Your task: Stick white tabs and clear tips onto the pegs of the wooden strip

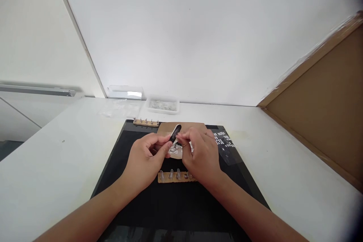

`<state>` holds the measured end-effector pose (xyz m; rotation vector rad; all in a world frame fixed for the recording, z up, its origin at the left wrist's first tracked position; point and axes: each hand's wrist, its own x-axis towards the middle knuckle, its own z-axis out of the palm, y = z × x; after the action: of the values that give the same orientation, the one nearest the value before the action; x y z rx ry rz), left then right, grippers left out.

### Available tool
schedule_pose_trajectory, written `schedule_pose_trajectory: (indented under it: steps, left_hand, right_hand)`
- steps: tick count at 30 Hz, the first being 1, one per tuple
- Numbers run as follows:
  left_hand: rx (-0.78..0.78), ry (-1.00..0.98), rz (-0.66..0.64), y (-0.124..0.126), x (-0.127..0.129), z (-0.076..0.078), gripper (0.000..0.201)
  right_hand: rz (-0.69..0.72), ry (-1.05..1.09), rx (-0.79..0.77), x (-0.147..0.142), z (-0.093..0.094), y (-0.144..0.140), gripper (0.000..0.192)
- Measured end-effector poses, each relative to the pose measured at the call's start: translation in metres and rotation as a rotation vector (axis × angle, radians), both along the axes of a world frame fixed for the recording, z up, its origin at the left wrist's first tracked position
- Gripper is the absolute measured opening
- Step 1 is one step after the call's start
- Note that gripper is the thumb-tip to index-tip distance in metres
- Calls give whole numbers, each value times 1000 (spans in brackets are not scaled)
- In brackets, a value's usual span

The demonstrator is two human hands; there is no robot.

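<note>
My left hand (149,155) is closed, its thumb and fingers pinching the lower end of a short black nail file (176,133) with a pale edge. The file slants up to the right. Close beside it is my right hand (200,153), with thumb and forefinger pinched together at the file's side. Anything between those fingertips is too small to make out. Beneath both hands lies a brown paper sheet (187,126) with white bits (176,150) scattered on it. In front is a cardboard strip (167,178) with several clear nail tips (178,174) on it, partly covered by my right hand.
A black mat (136,204) covers the middle of the white table (56,166). At its back left sits a strip with metal pegs (146,122). Behind are a clear plastic tub (163,104) and plastic packaging (121,107). White stickers (222,140) lie at right, near a cardboard panel (320,94).
</note>
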<state>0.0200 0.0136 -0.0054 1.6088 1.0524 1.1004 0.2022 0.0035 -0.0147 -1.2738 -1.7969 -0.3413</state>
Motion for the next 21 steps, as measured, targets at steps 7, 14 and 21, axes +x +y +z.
schedule_pose_trajectory:
  steps: [7, 14, 21]
  left_hand:
    - [-51, -39, -24, 0, 2, 1, 22]
    - [-54, -11, -24, -2, 3, -1, 23]
    - [-47, -11, -2, -2, 3, 0, 22]
  right_hand:
    - [20, -25, 30, -1, 4, 0, 22]
    - [-11, -83, 72, 1, 3, 0, 24]
    - [-42, -148, 171, -2, 3, 0, 25]
